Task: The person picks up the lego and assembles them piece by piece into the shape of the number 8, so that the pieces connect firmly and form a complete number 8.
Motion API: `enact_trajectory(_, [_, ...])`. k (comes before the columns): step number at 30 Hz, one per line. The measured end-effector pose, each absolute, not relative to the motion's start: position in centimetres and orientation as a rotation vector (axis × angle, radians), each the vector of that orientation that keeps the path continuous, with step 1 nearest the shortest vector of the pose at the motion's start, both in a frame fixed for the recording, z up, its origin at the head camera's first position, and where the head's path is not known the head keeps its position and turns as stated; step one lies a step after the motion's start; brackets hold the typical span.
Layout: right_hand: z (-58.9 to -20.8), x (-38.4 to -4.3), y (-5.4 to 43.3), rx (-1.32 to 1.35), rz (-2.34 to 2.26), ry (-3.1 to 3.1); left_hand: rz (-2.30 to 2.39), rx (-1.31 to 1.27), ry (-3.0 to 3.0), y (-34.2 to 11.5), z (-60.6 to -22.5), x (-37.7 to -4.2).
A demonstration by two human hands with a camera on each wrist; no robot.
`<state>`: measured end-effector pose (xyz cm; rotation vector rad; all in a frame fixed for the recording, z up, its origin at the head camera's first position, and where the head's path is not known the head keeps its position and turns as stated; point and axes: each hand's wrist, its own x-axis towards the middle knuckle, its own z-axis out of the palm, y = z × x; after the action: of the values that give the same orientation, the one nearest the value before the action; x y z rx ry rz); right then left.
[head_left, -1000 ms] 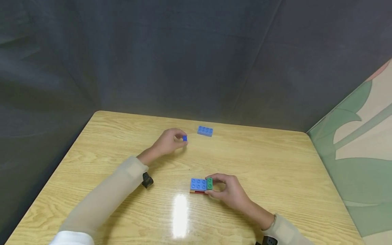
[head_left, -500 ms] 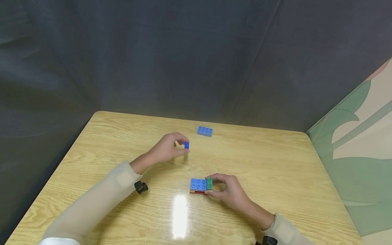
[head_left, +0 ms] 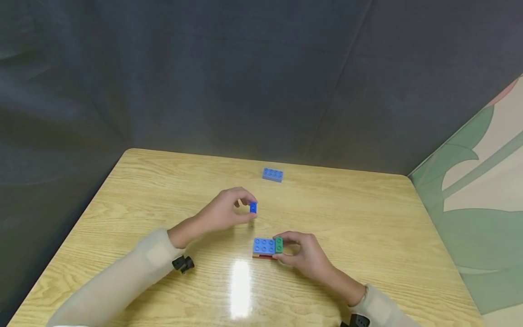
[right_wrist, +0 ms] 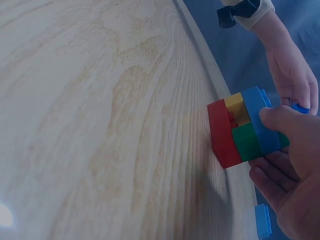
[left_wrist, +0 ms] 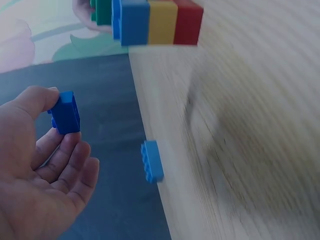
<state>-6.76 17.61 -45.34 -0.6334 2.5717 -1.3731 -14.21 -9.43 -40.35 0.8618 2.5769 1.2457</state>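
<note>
Thumb and fingertips of my left hand [head_left: 222,211] pinch a small dark blue toy brick [head_left: 253,208] above the table, its two studs showing in the head view. The left wrist view has this small blue brick [left_wrist: 65,114] near the thumb tip. My right hand [head_left: 308,254] grips the right end of a brick stack [head_left: 263,245] on the table. Red forms the bottom of the stack, with a yellow brick [right_wrist: 237,107] and a green brick [right_wrist: 247,141] in the middle layer. A lighter blue brick [right_wrist: 258,119] lies over them, and a two-stud green brick [head_left: 279,245] tops its right end.
A loose light blue brick [head_left: 272,175] lies near the far edge of the wooden table [head_left: 359,213]. Behind the table hangs a dark curtain [head_left: 245,81]. A patterned green and cream surface [head_left: 482,209] borders the right side.
My left hand has moved toward me and a little right with the small blue brick, nearer the stack. My right hand and the stack have stayed in place.
</note>
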Motion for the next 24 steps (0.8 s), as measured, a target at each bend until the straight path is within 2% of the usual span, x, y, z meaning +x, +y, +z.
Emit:
enact_trajectory(12, [-45.4,-6.9,17.6,-0.657,-1.368,2.583,1.254,0.975,2.508,-8.5,-40.0,-10.9])
enact_trajectory(24, [-45.3,-7.0,17.7,-0.677,-1.364,2.585,1.222,0.945,2.501,-8.1,-42.1,-9.4])
